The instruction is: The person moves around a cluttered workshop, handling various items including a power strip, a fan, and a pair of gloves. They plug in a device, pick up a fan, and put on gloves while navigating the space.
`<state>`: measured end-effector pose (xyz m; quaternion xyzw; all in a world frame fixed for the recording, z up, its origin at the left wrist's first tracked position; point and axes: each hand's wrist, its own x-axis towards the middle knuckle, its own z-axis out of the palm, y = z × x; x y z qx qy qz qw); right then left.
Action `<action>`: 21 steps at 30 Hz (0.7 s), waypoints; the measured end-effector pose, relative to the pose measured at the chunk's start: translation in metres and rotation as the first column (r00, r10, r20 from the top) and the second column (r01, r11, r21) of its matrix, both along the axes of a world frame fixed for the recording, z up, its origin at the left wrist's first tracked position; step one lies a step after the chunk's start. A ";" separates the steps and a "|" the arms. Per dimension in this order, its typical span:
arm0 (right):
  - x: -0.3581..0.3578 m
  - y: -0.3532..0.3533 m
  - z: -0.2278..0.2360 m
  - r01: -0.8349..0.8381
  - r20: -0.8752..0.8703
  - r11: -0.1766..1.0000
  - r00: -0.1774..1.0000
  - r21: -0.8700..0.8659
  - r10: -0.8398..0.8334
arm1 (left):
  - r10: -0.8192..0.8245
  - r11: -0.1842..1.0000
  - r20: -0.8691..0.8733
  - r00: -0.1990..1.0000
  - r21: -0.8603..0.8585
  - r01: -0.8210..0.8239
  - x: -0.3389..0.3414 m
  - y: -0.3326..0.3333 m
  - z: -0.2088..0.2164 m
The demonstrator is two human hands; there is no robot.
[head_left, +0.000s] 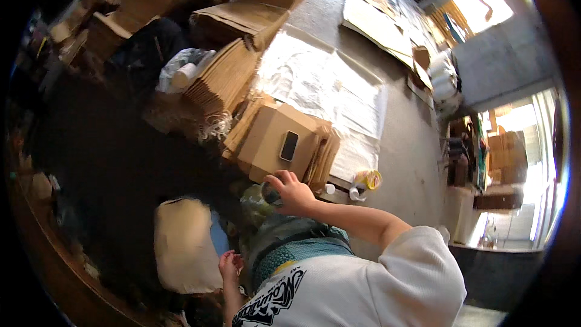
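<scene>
concrete floor (411, 145); flat cartons (224, 79); right hand (292, 192) grasps dark cup (270, 194)

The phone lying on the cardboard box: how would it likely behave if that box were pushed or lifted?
The phone lies flat and loose on the box, so it would probably slide rather than roll. The box top looks tilted in this view, which may help it slip toward the lower edge. It looks thin and rigid, likely fragile if it dropped to the floor.

Matt brown cardboard box (269, 139) carrying a glossy black phone (289, 146); rough grey concrete floor (411, 145); crinkled white plastic sheet (321, 85); ribbed corrugated cardboard stack (223, 79)
</scene>
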<state>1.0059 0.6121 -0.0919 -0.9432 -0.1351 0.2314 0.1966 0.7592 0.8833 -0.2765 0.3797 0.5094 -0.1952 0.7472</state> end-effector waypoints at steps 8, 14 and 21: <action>-0.086 -0.043 0.005 0.171 -0.007 0.984 0.985 0.050 -0.171 | -0.329 0.927 -0.022 0.944 0.181 0.327 -0.049 0.002 -0.020; -0.204 -0.136 -0.037 0.343 -0.023 0.939 0.939 -0.027 -0.343 | -0.425 0.893 0.047 0.904 0.186 0.410 -0.122 -0.068 -0.056; -0.300 -0.279 -0.114 0.573 -0.011 0.816 0.818 -0.083 -0.575 | -0.565 0.821 -0.064 0.823 0.054 0.568 -0.241 -0.197 -0.052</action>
